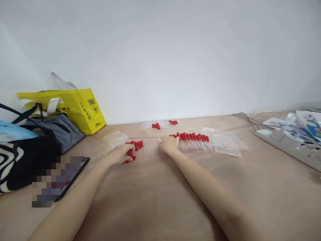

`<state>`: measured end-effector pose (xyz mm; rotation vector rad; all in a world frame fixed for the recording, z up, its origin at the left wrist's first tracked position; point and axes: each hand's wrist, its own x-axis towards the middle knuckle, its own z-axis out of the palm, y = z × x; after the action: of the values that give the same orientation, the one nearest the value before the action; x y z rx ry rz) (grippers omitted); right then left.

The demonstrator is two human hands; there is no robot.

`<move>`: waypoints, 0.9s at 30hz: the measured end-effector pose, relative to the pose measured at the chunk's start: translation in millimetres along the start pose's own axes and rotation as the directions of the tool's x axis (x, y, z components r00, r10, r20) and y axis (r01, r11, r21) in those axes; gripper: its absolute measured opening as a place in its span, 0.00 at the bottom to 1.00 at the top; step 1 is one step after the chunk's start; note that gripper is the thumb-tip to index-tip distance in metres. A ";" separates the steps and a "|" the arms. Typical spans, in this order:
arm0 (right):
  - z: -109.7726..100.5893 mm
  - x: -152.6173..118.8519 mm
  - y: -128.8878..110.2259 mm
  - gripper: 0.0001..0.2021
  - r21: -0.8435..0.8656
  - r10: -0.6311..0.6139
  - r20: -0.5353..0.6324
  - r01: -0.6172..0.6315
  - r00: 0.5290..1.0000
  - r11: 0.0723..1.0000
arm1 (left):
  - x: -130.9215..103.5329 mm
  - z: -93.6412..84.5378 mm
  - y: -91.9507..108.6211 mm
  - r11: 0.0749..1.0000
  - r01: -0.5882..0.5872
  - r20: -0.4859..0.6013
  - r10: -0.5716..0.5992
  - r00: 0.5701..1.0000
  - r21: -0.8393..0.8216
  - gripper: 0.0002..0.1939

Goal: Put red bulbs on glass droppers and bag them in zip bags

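While the left hand [123, 154] reaches over the loose red pieces [138, 145] on the brown table [150, 194], its fingers are curled partway in, with red showing at and below the fingertips; whether it grips a piece or only touches some cannot be told. The right hand [169, 145] is at the left end of the red-topped tubes [195, 144], fingers bent and mostly turned away from view, so how far they are closed and what they hold cannot be told. Between the hands lie the bare clear tubes [151, 147], side by side in a short row, their near ends pointing towards the person. The red-topped tubes run off to the right in a longer row, red ends on the far side, clear shafts slanting nearer. Beyond the hands, close to the wall [175, 60], a clear packet [163, 125] has two small red clusters on it, left and right, with thin clear shafts between. One clear bag [117, 138] lies just past the left hand, and more clear bags [228, 144] lie at the right end of the long row. On the left, from far to near, are a yellow bag [91, 112], a striped pouch [70, 128], a black bag [47, 149] and a phone [77, 172], partly pixelated. On the right are a white power strip [281, 143] and, beyond it, printed sheets [309, 125] in blue and white
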<state>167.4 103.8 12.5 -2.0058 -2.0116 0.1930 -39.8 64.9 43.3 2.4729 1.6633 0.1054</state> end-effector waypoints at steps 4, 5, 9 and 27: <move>-9.5 -13.4 17.0 0.13 0.017 -0.084 -0.105 0.086 0.991 0.996 | 1.7 1.0 -7.7 0.999 -0.045 -0.009 0.045 0.999 -0.026 0.07; -11.6 -18.7 24.0 0.13 0.023 -0.121 -0.146 0.125 0.982 0.992 | 1.8 -0.2 -8.2 0.998 -0.051 -0.007 0.051 0.999 -0.029 0.06; -16.1 -45.6 59.9 0.11 0.045 -0.281 -0.273 0.304 0.920 0.952 | 1.1 -4.8 7.3 0.992 -0.121 -0.102 0.116 0.988 -0.036 0.08; 0.2 -86.5 98.9 0.10 -0.047 -0.646 -0.370 0.681 0.667 0.730 | -2.3 76.8 100.0 0.889 -0.354 -0.404 0.222 0.887 -0.289 0.08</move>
<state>260.5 19.8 -26.9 -1.0154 -2.2628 -0.2284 62.0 18.7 -15.2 2.4928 1.2114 0.8703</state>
